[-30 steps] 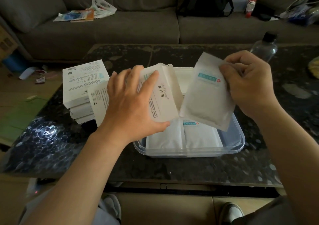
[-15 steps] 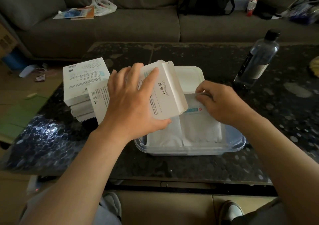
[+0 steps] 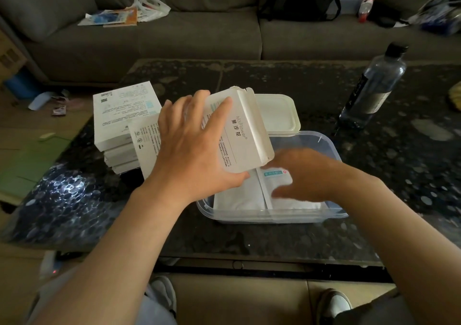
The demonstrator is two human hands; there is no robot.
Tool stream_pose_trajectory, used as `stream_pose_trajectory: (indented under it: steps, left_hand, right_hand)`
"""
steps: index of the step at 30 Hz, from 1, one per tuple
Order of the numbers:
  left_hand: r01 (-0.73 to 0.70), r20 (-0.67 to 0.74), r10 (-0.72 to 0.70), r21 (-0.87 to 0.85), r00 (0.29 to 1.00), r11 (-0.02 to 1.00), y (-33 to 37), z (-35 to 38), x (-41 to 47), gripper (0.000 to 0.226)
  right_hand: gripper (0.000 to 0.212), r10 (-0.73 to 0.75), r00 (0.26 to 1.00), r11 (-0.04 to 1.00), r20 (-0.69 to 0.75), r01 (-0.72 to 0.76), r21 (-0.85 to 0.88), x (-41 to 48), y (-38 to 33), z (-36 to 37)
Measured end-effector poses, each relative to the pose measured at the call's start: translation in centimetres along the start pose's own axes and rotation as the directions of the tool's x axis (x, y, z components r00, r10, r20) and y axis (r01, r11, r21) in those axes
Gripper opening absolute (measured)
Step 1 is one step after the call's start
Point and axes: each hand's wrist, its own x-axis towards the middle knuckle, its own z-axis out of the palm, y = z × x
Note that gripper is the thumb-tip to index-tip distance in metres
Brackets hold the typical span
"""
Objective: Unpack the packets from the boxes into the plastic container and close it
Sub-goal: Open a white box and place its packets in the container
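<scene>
My left hand (image 3: 197,150) grips an open white box (image 3: 239,135), tilted over the left end of the clear plastic container (image 3: 329,150). Inside the container lie white packets (image 3: 239,195) side by side, the right one with a teal label. My right hand (image 3: 299,175) is blurred and lies flat over the right packet inside the container, fingers straight and holding nothing. The container's white lid (image 3: 277,112) rests on the table just behind it. A stack of white boxes (image 3: 119,115) stands to the left.
A clear water bottle (image 3: 371,88) with a black cap stands at the back right of the dark speckled table (image 3: 399,175). A grey sofa (image 3: 199,33) with papers, a backpack and clutter lies behind. My shoes show below the table's near edge.
My right hand brought the packet down from above the container and laid it inside, then let it go and flattened over it. The left hand still holds the box.
</scene>
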Motion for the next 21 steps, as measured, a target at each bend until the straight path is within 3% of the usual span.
stream_pose_trajectory:
  steps: [3, 6, 11, 21]
  left_hand:
    - [-0.004, -0.002, 0.004, 0.002, 1.000, 1.000, 0.0, 0.1, 0.0, 0.114]
    - [-0.007, -0.003, 0.007, 0.004, 1.000, 1.000, 0.1, 0.1, 0.0, 0.114]
    - [-0.005, 0.017, 0.005, 0.003, 1.000, 1.000, 0.3, 0.3, 0.0, 0.115]
    - [-0.008, 0.047, 0.007, 0.022, 0.999, 1.000, 0.6, 0.2, -0.1, 0.115]
  right_hand:
    - [0.082, 0.033, 0.980, 0.999, 0.194, -0.031, -0.014, -0.4, 0.4, 0.7]
    - [0.087, 0.081, 0.965, 0.996, 0.250, -0.072, -0.046, -0.4, 0.8, 0.8]
    - [0.085, 0.119, 0.970, 0.993, 0.213, -0.116, -0.026, -0.3, 0.6, 0.8]
    - [0.084, 0.079, 0.981, 0.991, 0.176, -0.059, -0.119, 0.4, 0.6, 1.8]
